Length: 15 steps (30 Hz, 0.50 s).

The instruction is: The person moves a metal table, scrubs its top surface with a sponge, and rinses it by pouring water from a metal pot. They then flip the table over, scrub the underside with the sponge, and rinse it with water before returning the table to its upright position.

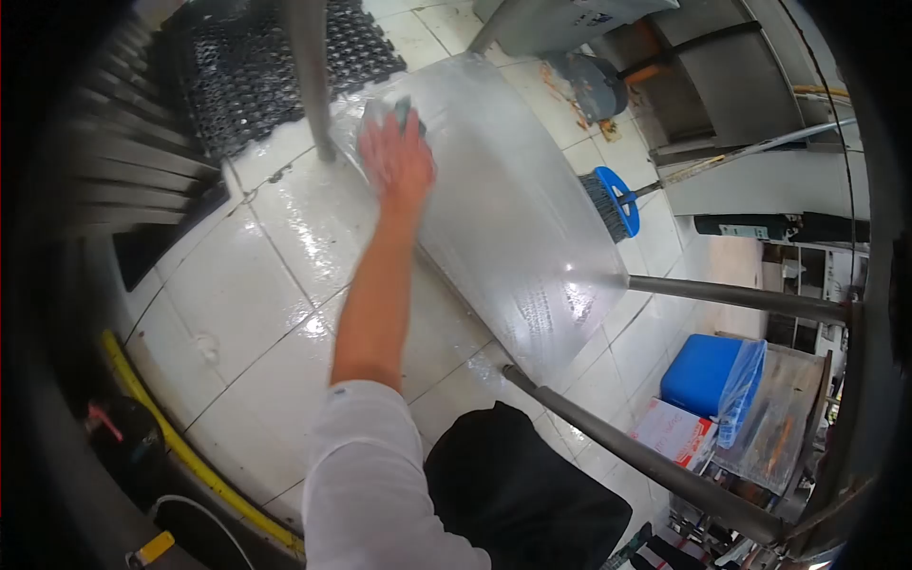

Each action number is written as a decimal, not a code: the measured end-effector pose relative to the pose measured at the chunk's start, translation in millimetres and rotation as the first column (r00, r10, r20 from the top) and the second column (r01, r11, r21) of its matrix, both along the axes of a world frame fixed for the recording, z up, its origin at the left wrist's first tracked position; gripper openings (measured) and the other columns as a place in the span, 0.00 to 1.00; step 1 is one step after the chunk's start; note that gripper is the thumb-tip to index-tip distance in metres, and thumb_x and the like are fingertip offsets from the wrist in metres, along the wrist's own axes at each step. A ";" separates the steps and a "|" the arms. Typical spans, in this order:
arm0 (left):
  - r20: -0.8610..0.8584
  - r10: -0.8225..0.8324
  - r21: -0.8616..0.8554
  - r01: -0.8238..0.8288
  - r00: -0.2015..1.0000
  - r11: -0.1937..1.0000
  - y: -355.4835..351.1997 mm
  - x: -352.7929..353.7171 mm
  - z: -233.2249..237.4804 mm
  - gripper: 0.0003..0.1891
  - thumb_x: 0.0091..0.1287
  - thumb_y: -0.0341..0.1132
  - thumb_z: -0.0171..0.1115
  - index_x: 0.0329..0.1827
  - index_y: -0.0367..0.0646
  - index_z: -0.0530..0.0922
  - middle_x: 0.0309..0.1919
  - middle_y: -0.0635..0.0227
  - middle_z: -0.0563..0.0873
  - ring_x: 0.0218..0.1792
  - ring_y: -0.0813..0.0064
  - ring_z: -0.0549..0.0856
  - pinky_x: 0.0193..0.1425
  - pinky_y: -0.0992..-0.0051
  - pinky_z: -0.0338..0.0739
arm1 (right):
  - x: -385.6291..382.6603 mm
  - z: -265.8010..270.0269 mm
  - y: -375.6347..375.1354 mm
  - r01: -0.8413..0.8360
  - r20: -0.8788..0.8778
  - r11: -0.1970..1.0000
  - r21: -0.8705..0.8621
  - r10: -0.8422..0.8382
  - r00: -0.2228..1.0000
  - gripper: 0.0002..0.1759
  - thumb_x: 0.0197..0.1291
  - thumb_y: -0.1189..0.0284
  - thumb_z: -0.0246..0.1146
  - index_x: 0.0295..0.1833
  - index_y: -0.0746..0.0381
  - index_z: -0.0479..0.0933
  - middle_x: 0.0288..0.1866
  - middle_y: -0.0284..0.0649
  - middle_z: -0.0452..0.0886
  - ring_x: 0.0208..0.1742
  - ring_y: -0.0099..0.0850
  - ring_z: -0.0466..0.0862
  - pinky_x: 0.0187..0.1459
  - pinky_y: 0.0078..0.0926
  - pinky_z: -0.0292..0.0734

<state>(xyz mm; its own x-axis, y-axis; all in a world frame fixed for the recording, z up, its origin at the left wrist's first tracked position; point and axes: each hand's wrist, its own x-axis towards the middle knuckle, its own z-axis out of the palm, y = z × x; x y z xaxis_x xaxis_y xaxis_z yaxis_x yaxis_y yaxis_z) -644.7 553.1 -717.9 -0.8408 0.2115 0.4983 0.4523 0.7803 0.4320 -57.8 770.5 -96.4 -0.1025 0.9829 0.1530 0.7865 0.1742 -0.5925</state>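
My left hand reaches forward in a white sleeve and lies near the far left edge of a wet metal shelf. Beneath its fingers is a dark grey-green scouring pad, mostly hidden by the hand. Motion blurs the fingers, which press the pad against the metal. Streaks and droplets cover the shelf's surface, thickest at the near right end. My right hand is out of the frame.
Metal legs rise around the shelf. Wet white tiles surround it. A blue broom, a dustpan with food scraps, a black rubber mat, a yellow hose and a blue container are nearby.
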 end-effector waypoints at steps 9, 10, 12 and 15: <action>0.497 0.154 0.703 -0.500 0.854 0.506 2.9 46.1 12.8 0.33 0.64 0.29 0.54 0.75 0.50 0.57 0.69 0.43 0.55 0.65 0.49 0.63 0.65 0.53 0.65 | -17.8 -17.3 25.9 -0.140 -0.069 0.990 -0.021 0.138 0.988 0.35 0.54 0.72 0.51 0.72 0.64 0.63 0.65 0.41 0.71 0.60 0.30 0.73 0.61 0.29 0.70; 0.635 0.148 0.617 -0.613 0.758 0.493 17.4 83.4 11.8 0.36 0.65 0.26 0.51 0.77 0.54 0.50 0.70 0.44 0.53 0.65 0.50 0.66 0.64 0.59 0.70 | -22.4 -20.6 30.7 -0.167 -0.083 0.986 -0.026 0.164 0.983 0.35 0.54 0.72 0.50 0.72 0.64 0.63 0.65 0.41 0.71 0.60 0.30 0.73 0.61 0.29 0.70; 0.880 0.033 0.393 -0.765 0.474 0.510 39.3 162.3 32.6 0.39 0.68 0.27 0.48 0.80 0.58 0.41 0.70 0.39 0.51 0.64 0.50 0.68 0.66 0.62 0.71 | -31.0 -30.2 40.9 -0.220 -0.118 0.975 -0.028 0.215 0.969 0.36 0.54 0.72 0.50 0.72 0.63 0.63 0.65 0.41 0.71 0.60 0.30 0.73 0.61 0.29 0.71; 0.799 0.435 -0.388 -0.196 0.416 0.900 102.6 287.2 -56.5 0.33 0.72 0.38 0.45 0.78 0.44 0.46 0.74 0.56 0.56 0.71 0.57 0.63 0.74 0.61 0.58 | -38.3 -46.4 53.1 -0.303 -0.171 0.953 -0.027 0.295 0.940 0.36 0.53 0.73 0.50 0.72 0.63 0.63 0.65 0.41 0.71 0.60 0.30 0.73 0.61 0.29 0.71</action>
<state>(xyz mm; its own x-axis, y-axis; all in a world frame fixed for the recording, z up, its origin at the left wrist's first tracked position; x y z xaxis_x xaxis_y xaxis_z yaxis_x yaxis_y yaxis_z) -357.5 655.6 -774.4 -0.8336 -0.1727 -0.5247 -0.3484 0.9015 0.2568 -96.1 823.6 -142.8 -0.3706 0.9178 0.1421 0.5947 0.3520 -0.7228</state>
